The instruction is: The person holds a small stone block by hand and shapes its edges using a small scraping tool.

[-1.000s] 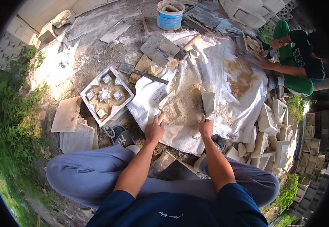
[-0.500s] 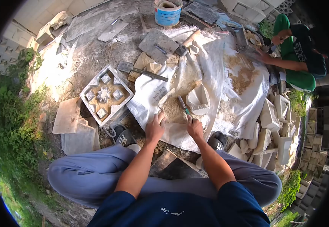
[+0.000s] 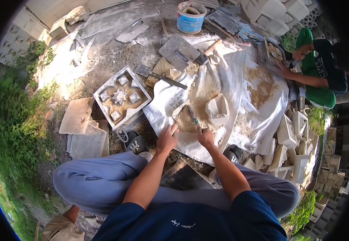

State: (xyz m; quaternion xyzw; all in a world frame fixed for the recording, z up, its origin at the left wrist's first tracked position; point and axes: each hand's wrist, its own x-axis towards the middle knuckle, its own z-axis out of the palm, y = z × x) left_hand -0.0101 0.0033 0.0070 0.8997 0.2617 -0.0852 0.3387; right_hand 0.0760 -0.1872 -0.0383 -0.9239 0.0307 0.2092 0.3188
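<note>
Head view: sandy tray [image 3: 142, 83] holds a star [image 3: 120, 96] (right hand [image 3: 206, 137] grips a tool [image 3: 195, 119]).

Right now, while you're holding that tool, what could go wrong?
The tool in the right hand is close to the left hand, so if it slipped it might nick the fingers. The hollow white block stands near the tool, and a bump could chip it or tip it over. It also sits on a wrinkled cloth, so a tug on that might make it wobble.
</note>
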